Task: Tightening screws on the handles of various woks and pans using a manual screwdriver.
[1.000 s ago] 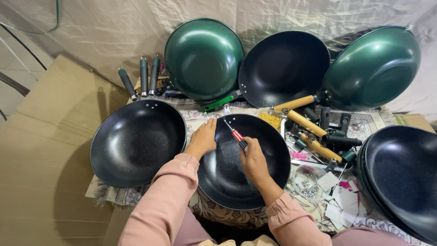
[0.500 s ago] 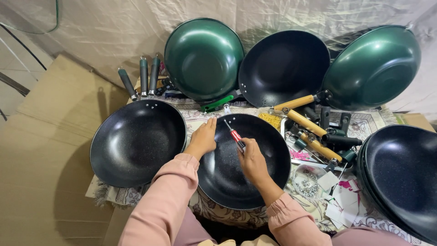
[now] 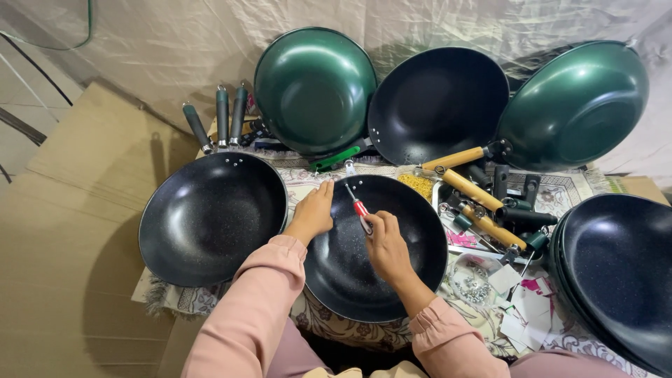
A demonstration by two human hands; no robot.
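A black non-stick pan (image 3: 350, 280) lies in front of me on a patterned cloth. My left hand (image 3: 313, 212) rests on its far left rim, fingers curled over the edge. My right hand (image 3: 385, 245) is over the pan's middle and grips a red-handled screwdriver (image 3: 358, 206), whose tip points at the far rim near two small holes. A small metal bracket (image 3: 349, 167) sits just beyond that rim. Pink sleeves cover both my forearms.
A second black pan (image 3: 210, 220) lies to the left. A stack of dark pans (image 3: 616, 273) is at the right. Three pans lean on the back sheet: green (image 3: 315, 87), black (image 3: 437, 101), green (image 3: 577, 105). Wooden handles (image 3: 483, 203), grey handles (image 3: 220, 119) and a bag of screws (image 3: 474, 280) lie around.
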